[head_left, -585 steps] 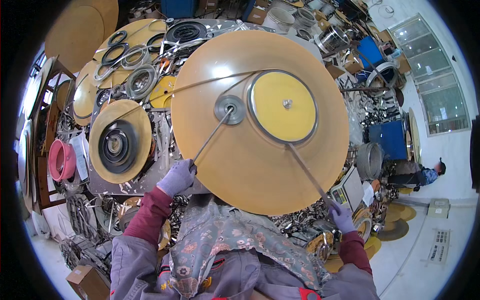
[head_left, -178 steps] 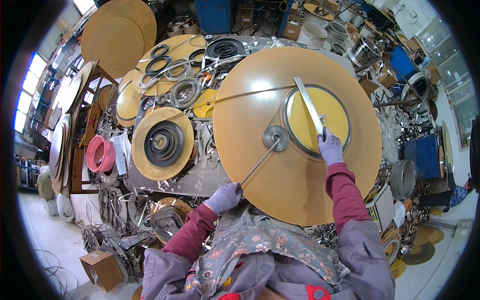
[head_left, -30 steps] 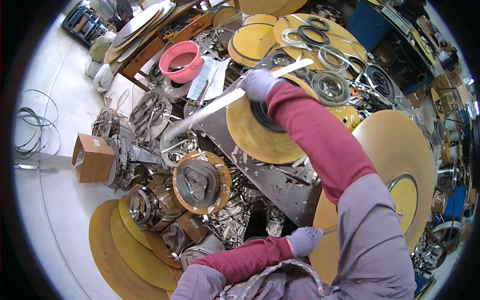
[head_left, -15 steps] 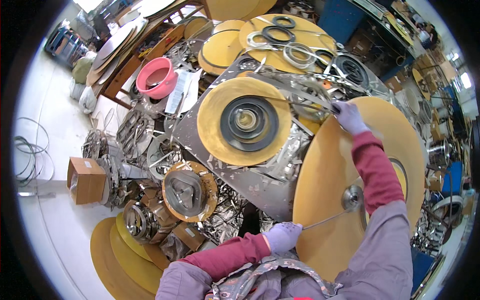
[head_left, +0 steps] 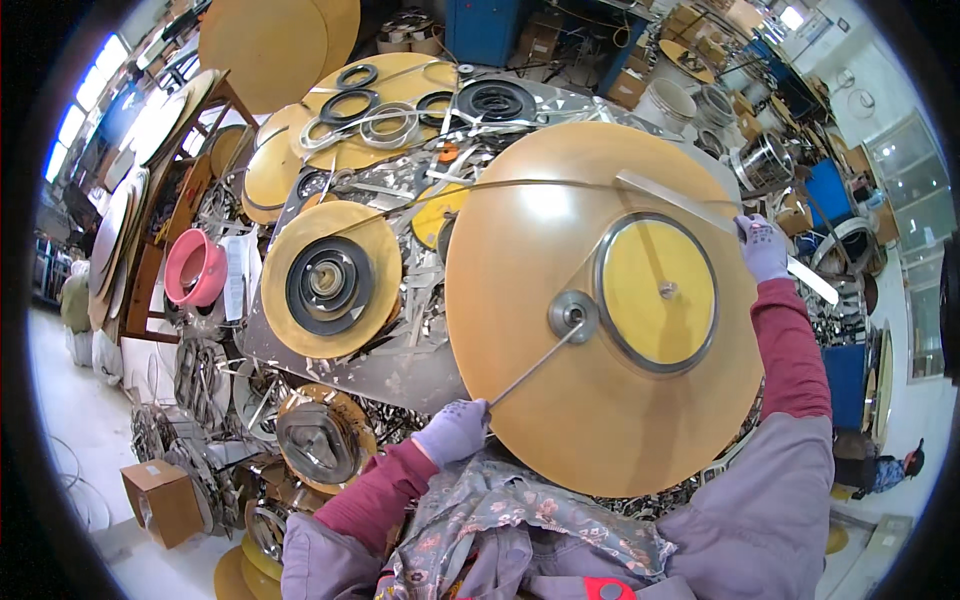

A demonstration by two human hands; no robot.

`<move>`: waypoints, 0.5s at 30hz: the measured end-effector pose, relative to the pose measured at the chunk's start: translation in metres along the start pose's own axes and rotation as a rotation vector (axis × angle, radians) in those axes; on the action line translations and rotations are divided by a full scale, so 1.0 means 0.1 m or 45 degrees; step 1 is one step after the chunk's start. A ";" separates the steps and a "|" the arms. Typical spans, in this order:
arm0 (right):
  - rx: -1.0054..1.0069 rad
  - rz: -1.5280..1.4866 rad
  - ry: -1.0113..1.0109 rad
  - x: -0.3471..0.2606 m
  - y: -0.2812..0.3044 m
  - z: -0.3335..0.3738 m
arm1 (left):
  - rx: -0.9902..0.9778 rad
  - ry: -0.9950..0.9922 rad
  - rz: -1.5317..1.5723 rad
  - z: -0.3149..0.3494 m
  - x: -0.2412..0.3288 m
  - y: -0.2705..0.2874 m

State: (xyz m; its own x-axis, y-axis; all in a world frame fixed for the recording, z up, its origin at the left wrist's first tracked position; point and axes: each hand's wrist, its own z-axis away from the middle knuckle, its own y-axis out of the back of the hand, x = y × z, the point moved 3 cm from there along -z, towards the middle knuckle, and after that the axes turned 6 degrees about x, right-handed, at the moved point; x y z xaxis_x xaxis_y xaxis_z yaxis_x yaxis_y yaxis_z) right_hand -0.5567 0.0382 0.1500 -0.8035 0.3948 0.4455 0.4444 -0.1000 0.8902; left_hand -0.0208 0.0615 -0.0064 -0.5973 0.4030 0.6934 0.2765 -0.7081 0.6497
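A pink basin (head_left: 206, 284) sits at the left beside a sheet of white paper (head_left: 237, 275), its contents too shadowed to make out. A brown cardboard box (head_left: 170, 505) rests on the floor at lower left, what it holds hidden from view, while a pale bucket (head_left: 667, 112) stands at upper right, its inside too small to read.

At center, a large tan disc (head_left: 515, 310) fills the worker's reach, smooth and glossy, with a bright glare near its upper edge. On it lies a round yellow plate (head_left: 645, 305) ringed in dark metal, a small knob at its middle. A dark, narrow strip (head_left: 520, 183) stretches across from a smaller disc (head_left: 383, 250) carrying black rings (head_left: 338, 284).

The gloved left hand (head_left: 452, 432) is closed around a thin rod (head_left: 532, 370) that reaches a gray hub (head_left: 560, 318) beside the plate. The gloved right hand (head_left: 764, 247) grips a flat, silvery bar (head_left: 682, 204), slanting past the disc's right rim.
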 end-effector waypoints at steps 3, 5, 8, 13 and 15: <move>-0.189 0.106 -0.083 0.03 0.29 0.05 | 0.013 0.010 -0.055 0.00 -0.04 0.05; -0.137 0.082 -0.105 0.24 0.12 0.09 | 0.010 0.006 -0.040 0.00 -0.03 0.10; -0.038 0.237 -0.085 0.48 -0.07 0.12 | -0.022 0.046 -0.033 -0.02 0.01 0.19; 0.069 0.346 0.093 0.86 0.06 0.50 | 0.006 -0.019 -0.067 0.00 -0.02 0.12; 0.149 0.223 0.195 1.12 0.03 0.72 | 0.007 -0.041 -0.027 -0.02 0.04 0.11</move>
State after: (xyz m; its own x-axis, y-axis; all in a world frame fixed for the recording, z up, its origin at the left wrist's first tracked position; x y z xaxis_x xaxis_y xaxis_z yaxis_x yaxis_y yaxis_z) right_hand -0.6163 0.1481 0.1955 -0.7569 0.2369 0.6091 0.6177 -0.0452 0.7851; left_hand -0.0217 0.0535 0.0028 -0.5787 0.4360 0.6892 0.2682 -0.6963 0.6657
